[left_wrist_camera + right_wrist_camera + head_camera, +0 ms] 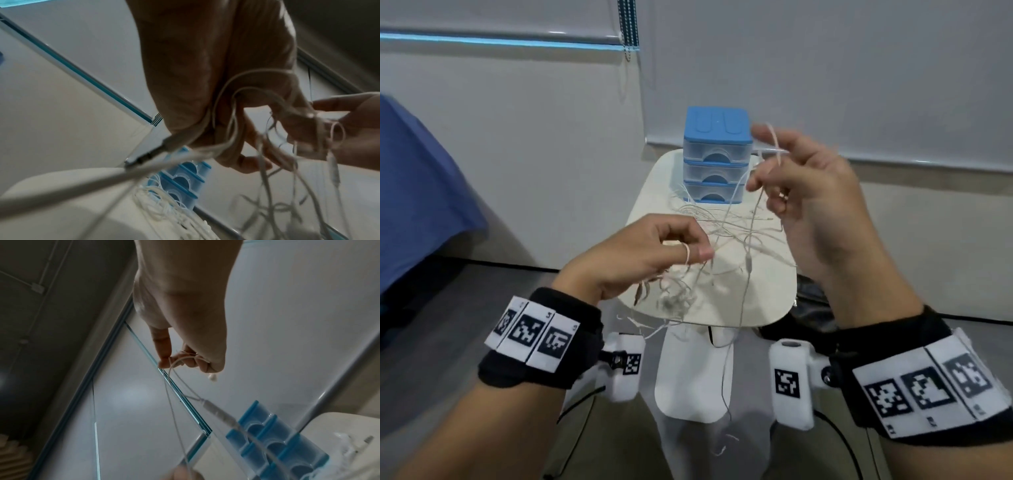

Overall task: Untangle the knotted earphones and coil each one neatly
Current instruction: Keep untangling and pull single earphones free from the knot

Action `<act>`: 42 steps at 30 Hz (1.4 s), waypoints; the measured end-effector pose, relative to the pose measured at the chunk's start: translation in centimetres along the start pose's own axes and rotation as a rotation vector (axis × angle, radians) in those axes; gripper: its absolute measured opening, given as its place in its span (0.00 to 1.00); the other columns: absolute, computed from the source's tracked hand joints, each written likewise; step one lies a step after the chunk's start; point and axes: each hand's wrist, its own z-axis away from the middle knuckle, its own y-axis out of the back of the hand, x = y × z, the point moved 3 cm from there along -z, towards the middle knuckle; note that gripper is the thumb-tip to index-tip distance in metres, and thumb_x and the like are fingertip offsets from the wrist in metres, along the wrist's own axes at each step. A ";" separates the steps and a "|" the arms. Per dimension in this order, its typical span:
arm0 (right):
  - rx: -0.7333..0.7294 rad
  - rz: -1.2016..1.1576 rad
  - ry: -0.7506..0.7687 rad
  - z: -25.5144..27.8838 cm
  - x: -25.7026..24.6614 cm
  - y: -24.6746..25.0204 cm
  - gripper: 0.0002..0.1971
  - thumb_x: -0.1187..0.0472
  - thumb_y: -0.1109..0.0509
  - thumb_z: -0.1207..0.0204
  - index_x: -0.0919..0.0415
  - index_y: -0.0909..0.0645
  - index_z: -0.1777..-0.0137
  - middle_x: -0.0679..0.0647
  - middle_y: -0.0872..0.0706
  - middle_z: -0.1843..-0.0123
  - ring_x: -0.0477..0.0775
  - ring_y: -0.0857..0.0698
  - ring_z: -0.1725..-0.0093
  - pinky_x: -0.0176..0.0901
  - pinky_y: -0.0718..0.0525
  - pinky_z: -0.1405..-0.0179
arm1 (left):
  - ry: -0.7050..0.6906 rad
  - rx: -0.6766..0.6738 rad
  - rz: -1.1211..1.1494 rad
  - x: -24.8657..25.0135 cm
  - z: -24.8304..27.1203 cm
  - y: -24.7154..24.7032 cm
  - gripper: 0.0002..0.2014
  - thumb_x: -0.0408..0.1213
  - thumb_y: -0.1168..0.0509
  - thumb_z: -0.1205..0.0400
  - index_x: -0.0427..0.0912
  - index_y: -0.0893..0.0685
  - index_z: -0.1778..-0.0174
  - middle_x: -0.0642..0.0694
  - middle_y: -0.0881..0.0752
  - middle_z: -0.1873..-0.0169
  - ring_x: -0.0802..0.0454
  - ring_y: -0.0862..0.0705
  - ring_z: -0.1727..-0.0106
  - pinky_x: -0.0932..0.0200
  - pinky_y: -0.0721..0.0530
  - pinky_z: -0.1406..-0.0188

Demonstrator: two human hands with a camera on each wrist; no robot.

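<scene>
Your right hand (811, 205) pinches one strand up high, and your left hand (640, 253) grips the earphone tangle (722, 233), hanging above the white table (774, 301) in front of the blue drawers (717, 154). These cords look light, limp and slippery, so hold near the knot, not the fragile earbud (212, 377).
</scene>
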 end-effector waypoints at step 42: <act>0.221 0.048 -0.009 -1.4 -1.6 2.2 0.18 0.75 0.34 0.24 0.60 0.16 0.37 0.55 0.14 0.67 0.49 0.31 0.78 0.37 0.34 0.77 | 0.172 -0.031 -0.162 -2.0 -0.1 -2.1 0.22 0.51 0.37 0.10 0.40 0.07 0.60 0.53 0.24 0.77 0.58 0.29 0.77 0.63 0.31 0.74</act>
